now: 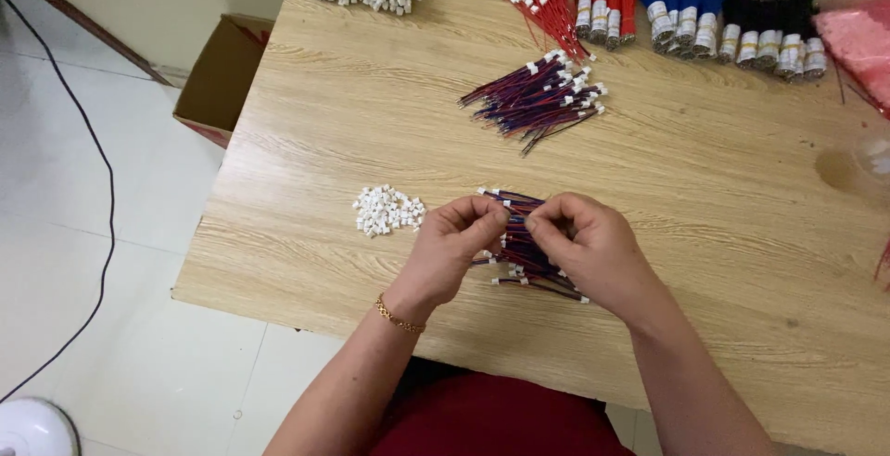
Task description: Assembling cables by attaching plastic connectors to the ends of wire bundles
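A light wooden desk (723, 234) carries a small heap of white plugs (387, 209), two piles of red-and-blue wires (538, 99), one near the front edge (524, 254), and taped bundles of red (604, 0), blue (684, 6) and black wire (774, 25) along the back.

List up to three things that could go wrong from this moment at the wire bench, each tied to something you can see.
1. The small pile of loose white connectors lies near the table's left edge; a nudge from the left hand might scatter some to the floor.
2. The wire bundle under both hands is loose, so the right hand may tangle strands.
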